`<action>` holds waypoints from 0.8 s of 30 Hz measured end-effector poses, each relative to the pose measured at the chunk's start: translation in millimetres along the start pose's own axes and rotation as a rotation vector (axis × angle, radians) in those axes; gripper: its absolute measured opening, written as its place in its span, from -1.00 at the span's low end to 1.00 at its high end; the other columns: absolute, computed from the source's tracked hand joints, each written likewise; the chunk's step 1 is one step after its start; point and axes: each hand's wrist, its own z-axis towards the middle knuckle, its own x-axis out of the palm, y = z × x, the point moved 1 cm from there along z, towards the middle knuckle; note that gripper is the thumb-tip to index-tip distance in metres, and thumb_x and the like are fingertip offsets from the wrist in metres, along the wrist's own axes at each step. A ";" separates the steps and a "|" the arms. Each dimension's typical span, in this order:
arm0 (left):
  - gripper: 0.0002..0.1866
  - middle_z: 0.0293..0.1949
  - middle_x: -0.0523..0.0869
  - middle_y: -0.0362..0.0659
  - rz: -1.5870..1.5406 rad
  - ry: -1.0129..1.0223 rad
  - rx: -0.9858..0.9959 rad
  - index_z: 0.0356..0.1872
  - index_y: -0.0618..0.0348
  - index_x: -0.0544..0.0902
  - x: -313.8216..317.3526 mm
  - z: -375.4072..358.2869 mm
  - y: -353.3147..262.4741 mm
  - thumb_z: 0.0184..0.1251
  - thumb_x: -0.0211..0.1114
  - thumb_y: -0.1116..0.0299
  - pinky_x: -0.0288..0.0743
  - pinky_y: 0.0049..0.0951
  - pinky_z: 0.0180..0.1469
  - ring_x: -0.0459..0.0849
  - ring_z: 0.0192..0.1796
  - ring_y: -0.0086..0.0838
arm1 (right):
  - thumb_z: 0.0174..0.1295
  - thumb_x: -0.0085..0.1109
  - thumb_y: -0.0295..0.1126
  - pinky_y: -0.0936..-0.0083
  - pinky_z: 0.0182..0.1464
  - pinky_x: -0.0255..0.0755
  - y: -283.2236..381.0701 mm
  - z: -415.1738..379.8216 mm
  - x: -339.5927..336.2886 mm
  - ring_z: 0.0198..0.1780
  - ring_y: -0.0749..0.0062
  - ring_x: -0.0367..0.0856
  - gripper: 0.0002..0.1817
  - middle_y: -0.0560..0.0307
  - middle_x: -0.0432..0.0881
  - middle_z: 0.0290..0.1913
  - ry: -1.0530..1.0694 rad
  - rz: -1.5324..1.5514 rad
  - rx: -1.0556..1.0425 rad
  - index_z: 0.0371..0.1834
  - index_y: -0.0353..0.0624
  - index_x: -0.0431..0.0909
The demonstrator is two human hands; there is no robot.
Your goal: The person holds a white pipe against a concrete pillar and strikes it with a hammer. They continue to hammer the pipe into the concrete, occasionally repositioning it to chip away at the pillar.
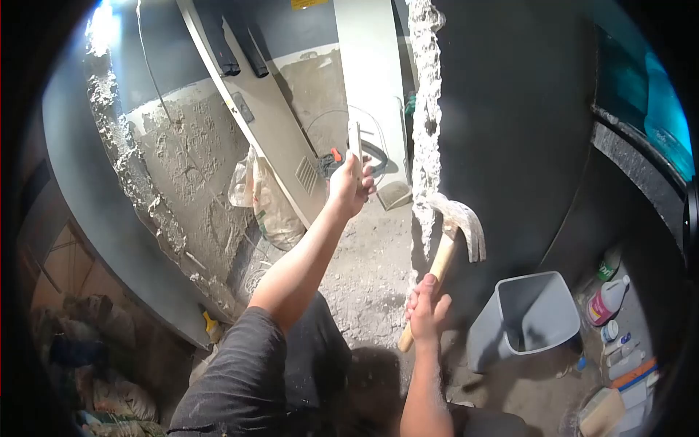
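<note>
My right hand (428, 309) is wrapped round the wooden handle of a claw hammer (445, 251). The dusty hammer head is up beside the broken wall edge (427, 109), its curved claw pointing down to the right. My left hand (351, 186) is raised further forward and grips a pale, narrow, flat bar (354, 138), which stands upright out of the fist; its lower end is hidden by the fingers. Rough white plaster and masonry show along the broken edge, between the bar and the dark wall (510, 131).
A grey bin (484, 328) stands at lower right, beside several bottles (608, 298). Rubble (371, 284) covers the doorway floor. White panels (371, 87) lean at the back, near a plastic sack (273, 207). Another broken wall edge (145, 197) runs down the left.
</note>
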 end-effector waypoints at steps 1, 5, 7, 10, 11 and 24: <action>-0.51 -0.47 0.37 -0.32 -0.085 -0.107 0.008 -0.01 0.17 0.47 28.0 1.4 -11.8 0.61 -0.15 -0.10 0.14 -0.54 -0.49 0.23 -0.57 -0.59 | 0.46 0.00 0.08 0.67 -0.66 0.22 2.2 -0.2 1.2 -0.67 0.65 0.28 -0.48 0.27 0.30 -0.62 -0.019 0.018 0.010 -0.42 -0.18 0.33; -0.53 -0.53 0.33 -0.31 -0.282 -0.035 0.100 -0.07 0.18 0.45 75.0 26.2 -38.5 0.60 -0.16 -0.07 0.15 -0.55 -0.49 0.23 -0.58 -0.58 | 0.47 -0.03 0.09 0.65 -0.68 0.21 20.4 -3.9 1.7 -0.68 0.63 0.28 -0.48 0.28 0.30 -0.64 -0.055 0.042 -0.011 -0.44 -0.15 0.32; -0.64 -0.57 0.33 -0.27 -0.239 -0.031 0.106 -0.12 0.17 0.43 100.2 28.1 -48.1 0.58 -0.17 0.07 0.16 -0.53 -0.50 0.25 -0.58 -0.53 | 0.47 -0.04 0.09 0.65 -0.68 0.20 16.9 -3.5 2.8 -0.69 0.63 0.28 -0.48 0.28 0.29 -0.66 -0.073 0.133 0.006 -0.45 -0.14 0.32; -0.63 -0.57 0.35 -0.27 -0.252 0.058 0.104 -0.15 0.13 0.42 122.7 35.9 -54.6 0.59 -0.19 0.04 0.17 -0.52 -0.51 0.25 -0.59 -0.55 | 0.48 -0.06 0.10 0.68 -0.66 0.12 19.6 -5.0 5.0 -0.68 0.65 0.23 -0.48 0.29 0.29 -0.65 -0.067 0.136 -0.070 -0.47 -0.12 0.35; -0.62 -0.57 0.36 -0.28 -0.254 0.061 0.099 -0.16 0.12 0.42 129.0 39.6 -55.6 0.60 -0.21 0.02 0.18 -0.53 -0.51 0.25 -0.59 -0.55 | 0.48 -0.05 0.09 0.65 -0.63 0.13 26.6 -10.4 2.5 -0.65 0.66 0.24 -0.47 0.29 0.32 -0.63 -0.078 0.050 -0.044 -0.48 -0.13 0.37; -0.47 -0.60 0.38 -0.33 0.205 -0.004 -0.116 -0.27 0.00 0.40 103.8 28.4 -25.0 0.54 -0.28 -0.24 0.12 -0.48 -0.57 0.20 -0.65 -0.57 | 0.46 -0.02 0.11 0.65 -0.66 0.17 35.6 -19.4 3.7 -0.68 0.65 0.24 -0.48 0.31 0.26 -0.65 -0.007 0.071 -0.096 -0.45 -0.10 0.29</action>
